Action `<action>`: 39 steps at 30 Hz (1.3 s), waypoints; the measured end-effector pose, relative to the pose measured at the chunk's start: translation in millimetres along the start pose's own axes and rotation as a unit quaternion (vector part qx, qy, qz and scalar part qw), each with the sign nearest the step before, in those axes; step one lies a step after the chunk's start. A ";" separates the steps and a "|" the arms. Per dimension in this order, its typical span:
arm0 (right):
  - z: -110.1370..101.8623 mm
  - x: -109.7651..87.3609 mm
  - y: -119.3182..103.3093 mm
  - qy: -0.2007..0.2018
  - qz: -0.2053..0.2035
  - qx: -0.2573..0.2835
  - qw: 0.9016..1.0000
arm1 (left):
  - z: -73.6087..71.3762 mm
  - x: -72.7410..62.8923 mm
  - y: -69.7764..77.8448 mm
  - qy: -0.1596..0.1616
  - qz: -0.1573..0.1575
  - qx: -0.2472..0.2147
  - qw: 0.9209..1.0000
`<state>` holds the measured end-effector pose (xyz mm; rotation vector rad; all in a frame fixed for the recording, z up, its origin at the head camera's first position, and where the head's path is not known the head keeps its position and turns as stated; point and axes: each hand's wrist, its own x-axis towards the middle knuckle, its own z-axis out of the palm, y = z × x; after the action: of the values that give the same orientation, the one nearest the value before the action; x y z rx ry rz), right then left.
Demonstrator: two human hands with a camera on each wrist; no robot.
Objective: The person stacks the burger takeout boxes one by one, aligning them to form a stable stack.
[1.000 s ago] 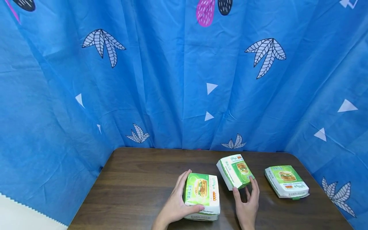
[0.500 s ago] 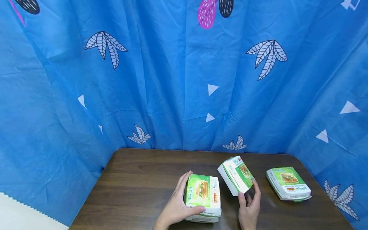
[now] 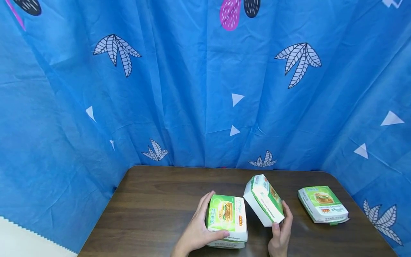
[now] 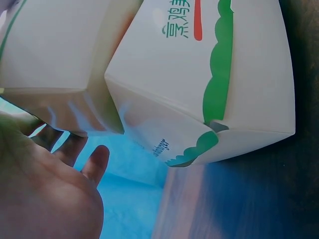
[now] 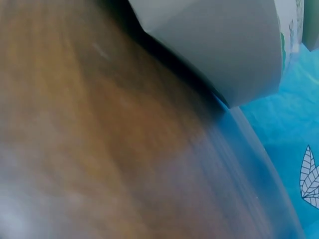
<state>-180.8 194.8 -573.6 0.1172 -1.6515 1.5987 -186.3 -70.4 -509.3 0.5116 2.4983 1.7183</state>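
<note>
Left hand (image 3: 198,231) grips burger box (image 3: 226,217); right hand (image 3: 281,233) holds tilted box (image 3: 262,200)

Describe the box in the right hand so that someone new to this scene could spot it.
Below the blue curtain is a dark brown table. Right of its middle, the right hand grips a white-and-green burger box. Its steep tilt sets it apart from the level box in the left hand and the untouched box at far right.

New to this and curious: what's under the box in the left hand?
Beneath the held box is another box with green trim; its top and the table beneath it are covered.
</note>
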 end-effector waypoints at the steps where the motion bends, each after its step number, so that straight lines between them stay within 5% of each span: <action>1: 0.1 -0.4 0.1 -0.001 -0.006 0.009 1.000 | 0.1 -0.3 -0.2 0.000 0.001 -0.001 1.000; 11: -1.3 -1.0 -1.9 -0.051 -0.079 0.031 0.995 | 0.1 -1.4 -0.3 0.003 0.008 -0.001 1.000; 18: -3.6 -0.3 -8.7 -0.092 -0.072 0.092 0.989 | 1.1 -1.3 0.4 0.002 0.008 -0.002 1.000; 26: 0.2 4.8 -25.0 -0.111 -0.068 -0.020 0.991 | -1.9 -0.4 -0.5 0.003 0.006 -0.010 1.000; 39: 3.9 9.0 -40.7 -0.149 -0.068 -0.068 0.984 | -2.3 -1.0 0.1 -0.002 0.010 -0.008 1.000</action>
<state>-165.1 187.7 -535.4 0.4068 -1.9309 1.4123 -185.9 -72.7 -508.4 0.5386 2.4825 1.7421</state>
